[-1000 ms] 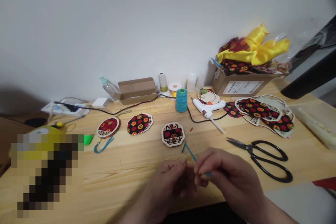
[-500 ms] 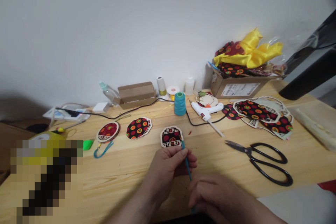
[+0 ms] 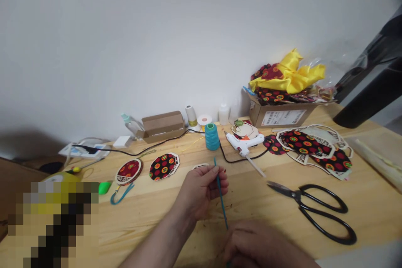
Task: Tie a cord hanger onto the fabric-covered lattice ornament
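Observation:
A strand of blue cord stretches between my two hands. My left hand pinches it near its upper end between thumb and forefinger, and a short tip sticks up past the thumb. Lower down, my right hand is closed around the cord's other part; it is somewhat blurred and its fingertips are hidden. Just behind my left hand lies a fabric-covered piece with a pale lattice frame, mostly covered by that hand. A cone of blue thread stands beyond the hands.
Black-handled scissors lie at right, near a white glue gun with its cable. Patterned pieces rest at left, and more are heaped at right. A cardboard box of fabric stands against the wall.
The view has tilted upward a little. My hands have drawn slightly apart along the cord, and my left hand now covers more of the framed piece behind it.

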Demonstrator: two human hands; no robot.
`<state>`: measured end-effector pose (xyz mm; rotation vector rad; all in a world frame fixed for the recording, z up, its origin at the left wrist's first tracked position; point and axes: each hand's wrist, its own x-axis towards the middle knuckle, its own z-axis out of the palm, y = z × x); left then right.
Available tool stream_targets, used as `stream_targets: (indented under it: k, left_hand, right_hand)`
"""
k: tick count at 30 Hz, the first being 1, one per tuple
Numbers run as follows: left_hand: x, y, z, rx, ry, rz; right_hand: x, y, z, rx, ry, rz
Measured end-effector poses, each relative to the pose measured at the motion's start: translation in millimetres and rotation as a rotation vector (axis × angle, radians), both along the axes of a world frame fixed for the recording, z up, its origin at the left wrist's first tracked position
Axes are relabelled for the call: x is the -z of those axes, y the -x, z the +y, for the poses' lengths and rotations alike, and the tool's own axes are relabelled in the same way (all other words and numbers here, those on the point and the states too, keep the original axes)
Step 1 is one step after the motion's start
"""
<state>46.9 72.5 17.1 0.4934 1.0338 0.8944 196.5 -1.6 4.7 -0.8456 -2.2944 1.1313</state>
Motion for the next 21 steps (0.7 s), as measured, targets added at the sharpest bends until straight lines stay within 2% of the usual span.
stream_targets:
  k: [9, 17, 21]
  left_hand:
    - [-0.7, -5, 2, -0.021, -0.056, -0.043]
    - [-0.3, -1, -2, -0.025, -0.107, 0.000]
    - [-1.0, 1, -4, -0.039, -0.121, -0.007]
  right_hand:
    - [13.2, -8, 3, 0.028, -0.006, 0.085]
    - [2.2, -20, 11, 0.118, 0.074, 0.049]
    - [2.7, -18, 12, 0.137, 0.096, 0.044]
